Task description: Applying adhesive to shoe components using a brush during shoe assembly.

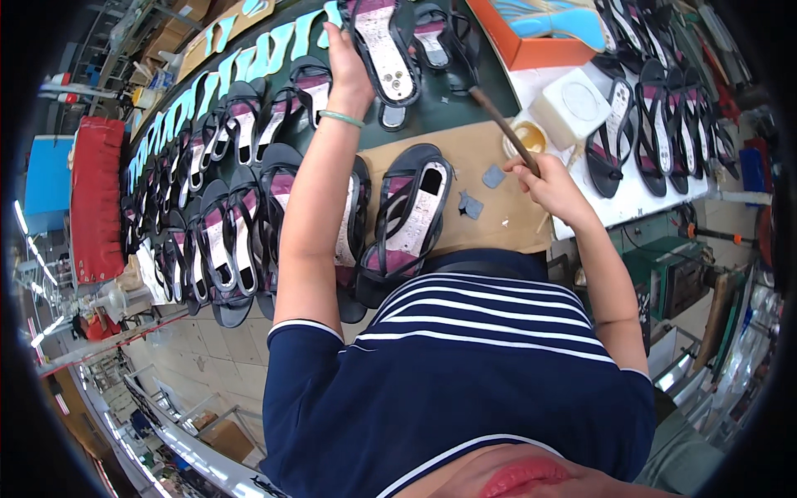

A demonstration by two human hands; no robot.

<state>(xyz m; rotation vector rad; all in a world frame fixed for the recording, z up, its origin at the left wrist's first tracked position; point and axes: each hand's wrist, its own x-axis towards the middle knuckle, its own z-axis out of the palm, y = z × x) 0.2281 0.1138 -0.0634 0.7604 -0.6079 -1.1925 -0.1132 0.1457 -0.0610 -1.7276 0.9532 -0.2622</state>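
My left hand [347,70], with a pale green bangle at the wrist, is at the side of a dark sandal [383,50] with a pale insole and small round marks at its heel. That sandal looks raised over another one, and some of my fingers are hidden against it. In my right hand [544,184] is a brown stick-like brush [502,124], its far end pointing up and left past a small cup of amber paste [531,134]. Close to my body a sandal [411,216] with a black heel patch lies on brown paper [498,220], beside scraps of grey material [471,205].
Rows of sandals [241,124] crowd the left of the dark green table, with light blue strap-shaped pieces [266,50] behind them. A white block-shaped container [571,106] stands by the cup. An orange box [531,50] and more sandals [656,124] are at the right.
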